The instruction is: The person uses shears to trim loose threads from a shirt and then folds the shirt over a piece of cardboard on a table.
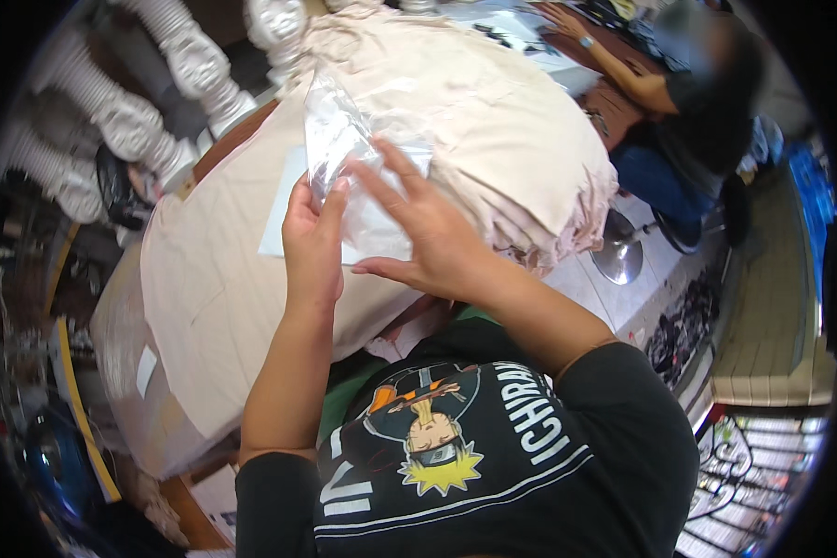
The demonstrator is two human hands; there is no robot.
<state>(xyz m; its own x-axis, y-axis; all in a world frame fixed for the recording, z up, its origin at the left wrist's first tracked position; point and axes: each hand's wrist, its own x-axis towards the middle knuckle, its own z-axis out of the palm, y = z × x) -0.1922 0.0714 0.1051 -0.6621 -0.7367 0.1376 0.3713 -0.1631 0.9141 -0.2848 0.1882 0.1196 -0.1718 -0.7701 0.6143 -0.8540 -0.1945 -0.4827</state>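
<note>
A clear plastic bag [330, 119], shiny and creased, stands up over the middle of the table. My left hand [314, 232] pinches its lower part between thumb and fingers. Close by on the right is my right hand [428, 223], fingers spread and fingertips against or just over the plastic; whether they touch it I cannot tell. Below both hands lies a flat white sheet [274, 223], partly covered by the bag and my hands. It rests on pale pink cloth [205, 279] that drapes over the table.
A thick stack of pale pink fabric [530, 158] rises just right of my hands. White ornamental columns [195, 70] stand at the far left. Across the table, at the far right, sits another person [707, 102], with one arm on a brown surface. A round metal stool base [618, 256] stands on the tiles.
</note>
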